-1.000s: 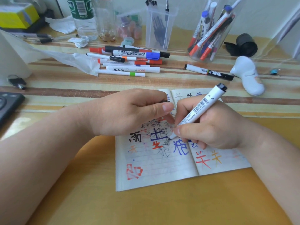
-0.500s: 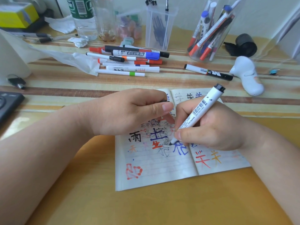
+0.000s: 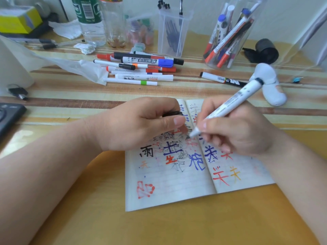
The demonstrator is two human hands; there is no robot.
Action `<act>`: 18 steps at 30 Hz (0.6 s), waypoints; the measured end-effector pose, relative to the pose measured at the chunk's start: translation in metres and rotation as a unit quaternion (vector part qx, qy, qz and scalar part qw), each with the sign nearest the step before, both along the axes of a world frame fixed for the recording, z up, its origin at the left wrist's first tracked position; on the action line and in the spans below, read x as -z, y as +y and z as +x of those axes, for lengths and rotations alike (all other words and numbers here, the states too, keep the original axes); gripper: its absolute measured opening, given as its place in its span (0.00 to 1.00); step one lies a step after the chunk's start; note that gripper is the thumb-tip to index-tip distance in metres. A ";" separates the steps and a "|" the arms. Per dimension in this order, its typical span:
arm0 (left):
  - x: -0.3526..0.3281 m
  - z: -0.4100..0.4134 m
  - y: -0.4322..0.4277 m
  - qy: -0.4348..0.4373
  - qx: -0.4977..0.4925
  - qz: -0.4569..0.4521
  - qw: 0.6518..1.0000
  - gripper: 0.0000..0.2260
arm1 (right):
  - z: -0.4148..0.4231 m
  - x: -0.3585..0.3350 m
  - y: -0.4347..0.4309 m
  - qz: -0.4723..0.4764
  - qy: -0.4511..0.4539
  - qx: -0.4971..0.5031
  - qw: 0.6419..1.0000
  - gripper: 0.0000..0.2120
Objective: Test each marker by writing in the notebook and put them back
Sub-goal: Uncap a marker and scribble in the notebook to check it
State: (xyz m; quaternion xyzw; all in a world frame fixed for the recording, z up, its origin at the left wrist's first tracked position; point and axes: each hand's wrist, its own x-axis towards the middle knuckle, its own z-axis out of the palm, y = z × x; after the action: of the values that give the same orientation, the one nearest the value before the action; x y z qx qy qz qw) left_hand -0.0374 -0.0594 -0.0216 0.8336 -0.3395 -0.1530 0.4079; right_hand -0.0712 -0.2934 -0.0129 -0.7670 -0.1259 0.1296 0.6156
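Note:
An open lined notebook (image 3: pixel 177 188) lies on the desk, its pages covered with red, blue, black and orange characters. My right hand (image 3: pixel 237 131) grips a white marker (image 3: pixel 228 105) like a pen, tip down on the page near the spine. My left hand (image 3: pixel 141 122) rests on the notebook's top left and holds a black cap (image 3: pixel 172 114) between curled fingers and thumb. A pile of markers (image 3: pixel 139 68) lies behind the notebook. A clear jar (image 3: pixel 230 32) with several markers stands at the back right.
A single black-and-white marker (image 3: pixel 221 79) and a white handheld device (image 3: pixel 269 85) lie right of the pile. Bottles (image 3: pixel 90 20), a clear pen box (image 3: pixel 171 30), a black roll (image 3: pixel 265 51) and tissue line the back. A dark device (image 3: pixel 8 115) sits at the left edge.
The marker's tip has slid up the page toward the spine, and its rear end has tilted further to the right. My left hand stays put.

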 end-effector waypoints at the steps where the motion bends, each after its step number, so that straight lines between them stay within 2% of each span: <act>1: 0.002 0.001 0.000 -0.040 -0.010 0.000 0.999 0.17 | 0.003 0.001 -0.002 0.080 0.009 0.017 0.997 0.06; 2: 0.003 0.002 0.001 -0.079 -0.020 -0.002 0.997 0.15 | 0.006 0.002 -0.004 0.143 0.009 0.031 0.989 0.06; 4: 0.004 0.005 0.001 -0.129 -0.037 -0.011 0.991 0.13 | 0.010 0.003 -0.002 0.200 -0.010 0.042 0.979 0.05; 10: 0.004 0.009 0.003 -0.160 -0.055 -0.033 0.985 0.14 | 0.010 0.004 0.006 0.201 -0.051 0.064 0.976 0.03; 18: 0.003 0.005 -0.003 -0.163 -0.029 -0.047 0.985 0.11 | 0.007 0.005 0.004 0.184 -0.013 0.028 0.982 0.08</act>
State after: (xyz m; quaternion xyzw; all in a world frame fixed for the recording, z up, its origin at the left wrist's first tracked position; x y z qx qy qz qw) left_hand -0.0329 -0.0621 -0.0247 0.8365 -0.3842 0.0128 0.3904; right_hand -0.0641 -0.2891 -0.0177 -0.6454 -0.1338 0.0770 0.7481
